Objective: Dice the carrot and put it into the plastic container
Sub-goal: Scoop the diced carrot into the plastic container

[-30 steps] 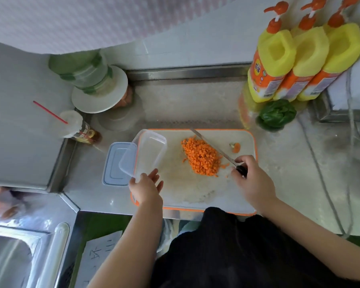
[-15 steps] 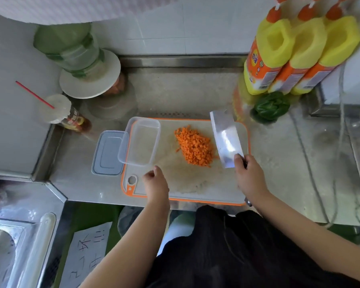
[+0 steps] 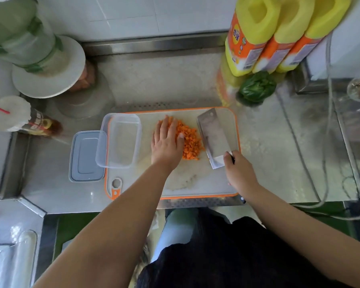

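Where tiled wall (image 3: 133, 15) meets steel counter (image 3: 279, 163), cutting board (image 3: 195, 183) sits.

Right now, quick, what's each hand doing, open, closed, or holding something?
Left hand: open, fingers straight, pressing against the diced carrot.
Right hand: closed around the handle of the cleaver.

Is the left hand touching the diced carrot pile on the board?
Touching. The head view shows the left hand laid flat against the left side of the diced carrot, fingers and thumb overlapping the pieces with no board visible between them.
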`<act>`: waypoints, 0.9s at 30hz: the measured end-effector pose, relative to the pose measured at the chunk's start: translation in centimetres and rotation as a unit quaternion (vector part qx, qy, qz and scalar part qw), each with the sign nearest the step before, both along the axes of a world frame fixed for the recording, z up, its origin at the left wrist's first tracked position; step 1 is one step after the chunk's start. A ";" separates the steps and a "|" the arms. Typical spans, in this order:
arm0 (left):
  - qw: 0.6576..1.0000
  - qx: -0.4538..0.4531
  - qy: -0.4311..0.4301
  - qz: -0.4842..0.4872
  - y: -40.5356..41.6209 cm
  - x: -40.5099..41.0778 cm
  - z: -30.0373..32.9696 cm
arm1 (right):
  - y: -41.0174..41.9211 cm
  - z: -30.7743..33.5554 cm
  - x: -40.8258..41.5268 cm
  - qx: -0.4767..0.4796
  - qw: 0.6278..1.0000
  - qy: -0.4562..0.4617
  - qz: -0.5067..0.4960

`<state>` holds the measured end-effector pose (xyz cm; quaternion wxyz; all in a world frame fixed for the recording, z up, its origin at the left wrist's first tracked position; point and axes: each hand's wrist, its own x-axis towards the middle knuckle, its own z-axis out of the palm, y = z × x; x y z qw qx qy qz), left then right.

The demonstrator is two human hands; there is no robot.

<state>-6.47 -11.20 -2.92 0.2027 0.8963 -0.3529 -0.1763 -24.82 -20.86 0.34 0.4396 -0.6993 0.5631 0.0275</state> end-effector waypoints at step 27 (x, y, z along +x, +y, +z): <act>0.969 -0.238 0.031 0.063 5.4 0.1 3.4 | 1.4 1.8 2.5 0.275 0.942 -0.190 -0.035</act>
